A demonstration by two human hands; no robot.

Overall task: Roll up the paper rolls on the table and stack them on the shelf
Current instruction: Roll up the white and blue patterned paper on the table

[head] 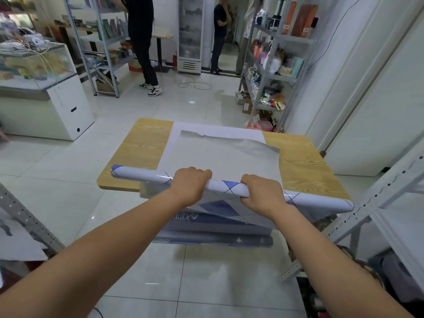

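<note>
Left hand: our left hand [190, 184] curls over the glossy white paper roll with blue diamond lines [142, 176] and grips it left of its middle.
Right hand: our right hand [261, 195] grips the same roll near the left one, fingers wrapped over the top.
Roll: it lies across the near edge of the light wood-grain surface [302, 161], both ends sticking out past our hands.
Sheet: the white unrolled paper sheet [218, 154] runs flat from the roll toward the far edge, where it lifts and creases.
Below the edge: blue patterned paper [218, 214] hangs from the near side, its lower end curled.
Shelf: a grey perforated metal shelf frame [390, 180] stands just right of the surface.
Background: two people stand well apart from us, near a grey rack of goods [275, 65].
</note>
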